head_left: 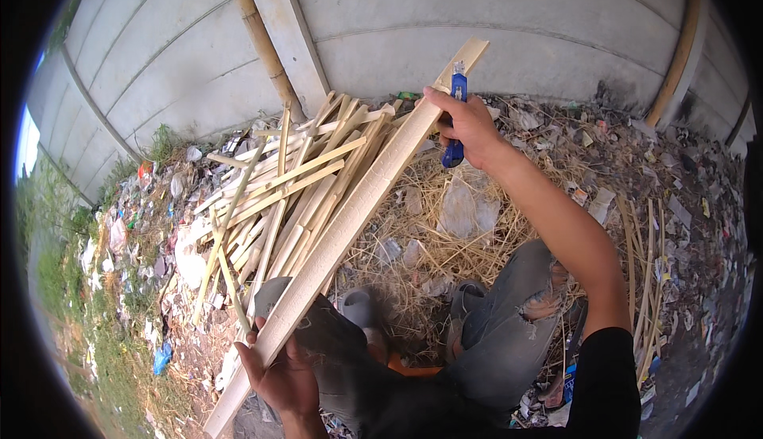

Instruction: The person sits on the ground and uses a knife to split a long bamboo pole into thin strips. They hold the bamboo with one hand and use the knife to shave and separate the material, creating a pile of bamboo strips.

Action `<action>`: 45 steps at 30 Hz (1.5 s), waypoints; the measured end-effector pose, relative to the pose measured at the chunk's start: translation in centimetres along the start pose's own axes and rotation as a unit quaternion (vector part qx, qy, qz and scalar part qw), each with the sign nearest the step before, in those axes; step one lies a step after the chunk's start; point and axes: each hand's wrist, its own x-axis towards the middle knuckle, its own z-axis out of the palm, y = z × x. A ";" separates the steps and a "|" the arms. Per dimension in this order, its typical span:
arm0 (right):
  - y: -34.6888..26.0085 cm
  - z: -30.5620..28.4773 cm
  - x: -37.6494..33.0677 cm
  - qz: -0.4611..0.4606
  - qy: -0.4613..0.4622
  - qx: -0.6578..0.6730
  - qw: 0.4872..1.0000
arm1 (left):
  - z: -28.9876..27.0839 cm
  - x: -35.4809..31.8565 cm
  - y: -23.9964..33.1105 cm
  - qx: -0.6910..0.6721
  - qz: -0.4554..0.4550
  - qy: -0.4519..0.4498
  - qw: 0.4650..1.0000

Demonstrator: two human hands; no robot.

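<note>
A long split bamboo slat, its pale inner face up, slants across my front from lower left to upper right. My left hand is closed round its near part, thumb on one edge and fingers on the other. Close to the far end, my right hand grips a blue utility knife upright, the thumb lying against the slat. The knife's top end stands beside the slat's edge; whether the blade cuts into it I cannot make out.
A heap of split bamboo strips lies left of the slat. More thin strips lie at the right. Shavings and litter cover the ground between my knees. A concrete panel wall with bamboo poles stands behind.
</note>
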 end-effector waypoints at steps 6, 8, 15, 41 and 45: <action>4.6 2.8 -1.7 0.078 -0.028 0.010 0.996 | 2.2 -6.3 -1.2 0.059 -0.254 0.018 0.965; 5.2 3.9 -3.1 0.109 -0.053 0.010 0.993 | 1.2 -8.0 -1.7 0.173 -0.408 -0.068 0.894; 7.0 7.9 -7.2 0.106 -0.169 -0.048 0.979 | 6.8 2.0 -2.1 0.647 0.152 -0.431 0.610; 7.9 4.3 -7.1 -0.069 -0.401 -0.414 0.815 | 1.4 7.8 -10.5 0.743 0.004 -0.236 0.626; 9.1 5.2 -7.2 -0.065 -0.399 -0.436 0.804 | 2.3 7.8 -10.6 0.739 -0.029 -0.202 0.642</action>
